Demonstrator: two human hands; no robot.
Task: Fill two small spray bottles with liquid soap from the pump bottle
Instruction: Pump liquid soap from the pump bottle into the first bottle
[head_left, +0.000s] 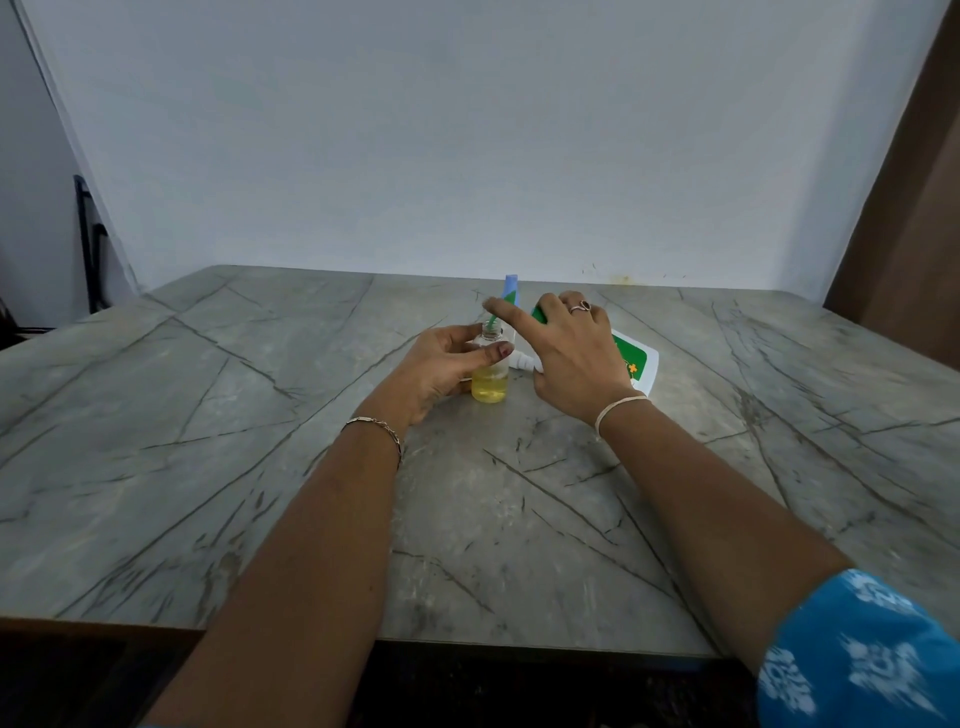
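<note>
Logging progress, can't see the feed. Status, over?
Left hand grips small spray bottle, uncapped, partly filled with yellow soap. Right hand curled over pump bottle head, nozzle at the mouth. Blue-topped item behind, nothing blocking.

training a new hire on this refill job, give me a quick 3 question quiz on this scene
1. True or false: the small bottle held by the left hand has its cap on.
2. What colour is the liquid in it? A) blue B) yellow C) red
3. Which hand holds the pump bottle?

Key: 1 false, its neck is open; 2 B; 3 the right hand.
</note>
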